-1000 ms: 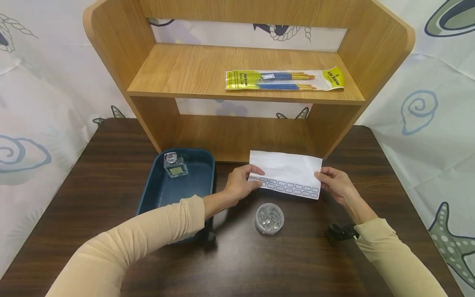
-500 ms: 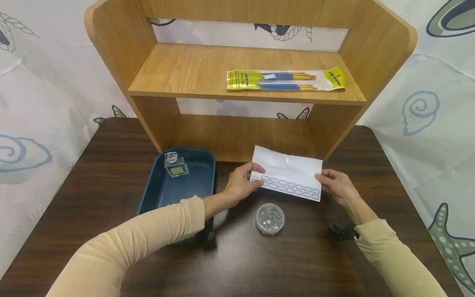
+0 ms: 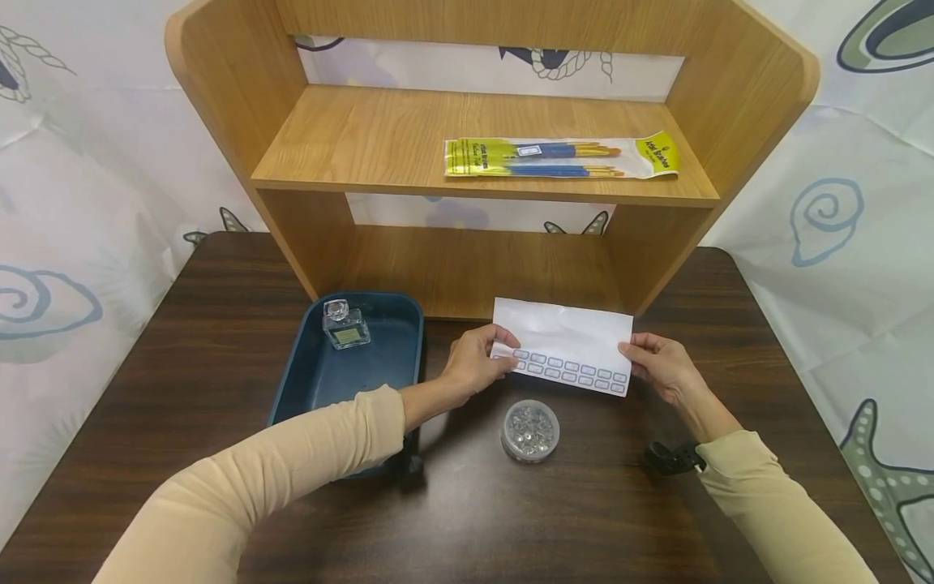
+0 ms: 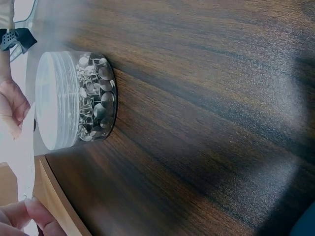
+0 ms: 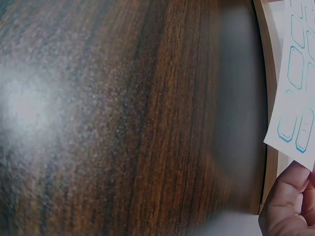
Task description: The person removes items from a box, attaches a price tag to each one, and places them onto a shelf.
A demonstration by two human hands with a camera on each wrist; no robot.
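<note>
A white sheet of labels [image 3: 565, 328], printed with two rows of small bordered boxes along its near edge, is held up between both hands. My left hand [image 3: 474, 362] pinches its left edge between thumb and fingers. At the opposite edge, my right hand [image 3: 664, 365] grips the paper with thumb and fingers. Just nearer than the sheet stands a round clear jar [image 3: 530, 431], its lid on. Through its wall in the left wrist view, metal thumbtacks [image 4: 98, 98] show.
To the left, a dark blue tray [image 3: 321, 381] contains a square glass bottle [image 3: 346, 325]. Behind the sheet rises a wooden shelf [image 3: 387, 134], with a packet of artist brushes [image 3: 560, 156] on its upper board. The brown table [image 3: 511, 527] lies below.
The sheet's far edge bent and lifted at the left half a second ago, and now lies flatter and lower. Both hands keep their hold and have barely moved.
</note>
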